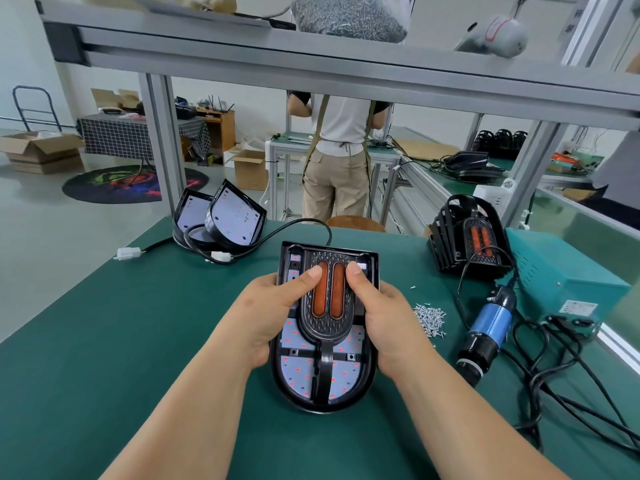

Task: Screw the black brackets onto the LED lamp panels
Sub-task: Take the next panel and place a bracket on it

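An LED lamp panel (298,368) in a black housing lies flat on the green table in front of me, its red LED dots showing. On top of it sits a black bracket (327,327) with two orange strips. My left hand (273,306) grips the panel's left edge, with the thumb pressing on the bracket beside the left orange strip. My right hand (381,313) grips the right edge, thumb on the bracket's right side. A pile of small silver screws (429,318) lies just right of my right hand. A blue electric screwdriver (485,332) lies further right.
Bare lamp panels (221,220) with cables lean at the table's back left. A stack of lamps with brackets (471,237) stands back right beside a teal power box (561,282). Black cables (571,375) sprawl at right. A person (336,157) stands behind the table.
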A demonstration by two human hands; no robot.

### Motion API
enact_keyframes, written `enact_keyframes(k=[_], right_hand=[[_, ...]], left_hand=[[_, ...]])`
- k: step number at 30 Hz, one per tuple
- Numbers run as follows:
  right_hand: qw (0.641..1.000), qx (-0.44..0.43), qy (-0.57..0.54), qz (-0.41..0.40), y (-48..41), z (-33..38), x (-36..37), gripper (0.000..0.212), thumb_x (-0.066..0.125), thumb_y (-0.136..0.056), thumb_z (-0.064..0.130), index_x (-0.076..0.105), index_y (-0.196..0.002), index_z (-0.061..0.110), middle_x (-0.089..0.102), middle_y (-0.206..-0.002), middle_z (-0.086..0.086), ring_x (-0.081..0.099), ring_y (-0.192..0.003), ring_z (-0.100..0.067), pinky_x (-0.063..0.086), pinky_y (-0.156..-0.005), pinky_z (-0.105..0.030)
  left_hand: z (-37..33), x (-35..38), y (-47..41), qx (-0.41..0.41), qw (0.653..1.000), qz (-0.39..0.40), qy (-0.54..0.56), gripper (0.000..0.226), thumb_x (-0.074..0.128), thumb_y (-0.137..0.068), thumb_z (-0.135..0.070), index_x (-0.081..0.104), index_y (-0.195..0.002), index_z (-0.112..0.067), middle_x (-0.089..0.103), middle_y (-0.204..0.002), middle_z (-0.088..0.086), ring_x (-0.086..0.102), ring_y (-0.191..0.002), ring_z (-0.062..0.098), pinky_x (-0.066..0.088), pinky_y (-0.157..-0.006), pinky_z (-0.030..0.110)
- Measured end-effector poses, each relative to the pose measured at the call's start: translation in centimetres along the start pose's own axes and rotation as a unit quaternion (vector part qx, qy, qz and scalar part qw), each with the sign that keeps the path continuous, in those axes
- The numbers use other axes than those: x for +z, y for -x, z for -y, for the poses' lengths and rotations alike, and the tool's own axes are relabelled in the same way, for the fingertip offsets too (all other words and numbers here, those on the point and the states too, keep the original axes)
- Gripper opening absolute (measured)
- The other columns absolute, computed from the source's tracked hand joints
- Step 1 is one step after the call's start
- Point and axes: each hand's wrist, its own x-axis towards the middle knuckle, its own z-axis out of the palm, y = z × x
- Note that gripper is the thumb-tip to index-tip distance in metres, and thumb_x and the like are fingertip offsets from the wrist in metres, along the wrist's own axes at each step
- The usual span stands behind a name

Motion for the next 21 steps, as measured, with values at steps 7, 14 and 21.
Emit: enact_keyframes(k=[7,14,21], right_hand=[[1.000,-0.013,-0.007,0.021,0.02,-0.16,-0.14,0.050,0.063,-0.080,0.051,0.074,-0.100,0.007,0.077,-0.093,-0.013,0.075,-0.086,-0.027,0.059,-0.077,-0.035],[1.000,-0.013,-0.011,0.020,-0.08,-0.24,-0.23,0.043,0.063,-0.084,0.046,0.075,-0.099,0.008,0.077,-0.093,-0.014,0.075,-0.085,-0.027,0.060,-0.074,-0.033],[0.998,0.042,-0.044,0.015,0.04,-0.38,-0.23,0.066,0.057,-0.079,0.066,0.077,-0.105,0.009,0.077,-0.101,-0.013,0.074,-0.096,-0.030,0.058,-0.086,-0.039]], left_hand=[[-0.04,0.10,-0.13,0.012,1.000,0.003,0.016,0.038,0.074,-0.069,-0.028,0.073,-0.096,-0.001,0.076,-0.088,0.021,0.073,-0.069,0.030,0.061,-0.061,0.038],[0.16,-0.05,-0.30,0.017,1.000,0.004,0.002,0.038,0.074,-0.070,-0.030,0.074,-0.096,-0.004,0.076,-0.094,0.021,0.074,-0.076,0.031,0.061,-0.068,0.040],[0.31,-0.42,-0.21,0.006,1.000,0.005,0.003,0.046,0.076,-0.069,-0.033,0.073,-0.102,-0.001,0.076,-0.095,0.020,0.075,-0.077,0.030,0.061,-0.064,0.037]])
